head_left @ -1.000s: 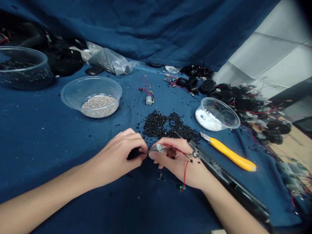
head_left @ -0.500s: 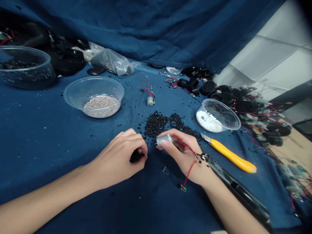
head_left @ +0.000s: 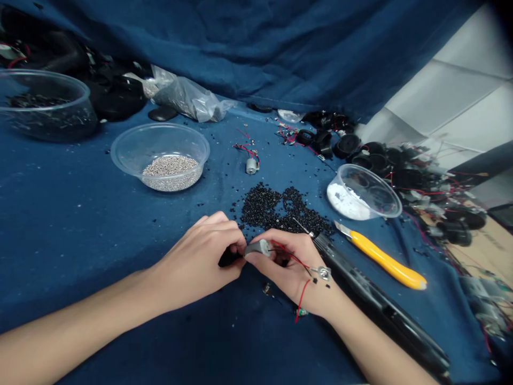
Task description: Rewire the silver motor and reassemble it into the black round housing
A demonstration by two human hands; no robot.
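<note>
Left hand (head_left: pixel 196 262) curled, fingers pressed together on a small black plastic piece (head_left: pixel 229 259), partly hidden. Right hand (head_left: pixel 290 267) pinches a silver cylindrical metal motor (head_left: pixel 257 247) with thin red wires (head_left: pixel 290 255), the two meeting at lower centre. Just above, a granular heap of black plastic pellets (head_left: pixel 276 211) lies on rumpled blue cloth (head_left: pixel 80 214). Upper left of centre, a round clear plastic bowl (head_left: pixel 160 125) holds silver granules (head_left: pixel 170 167). Right, a yellow-handled utility knife (head_left: pixel 385 262).

Single head-worn view, facing forward and downward at close range over a blue cloth-covered worktable (head_left: pixel 80 224), with the left hand (head_left: pixel 196 262) and right hand (head_left: pixel 288 267) at lower centre of frame.
</note>
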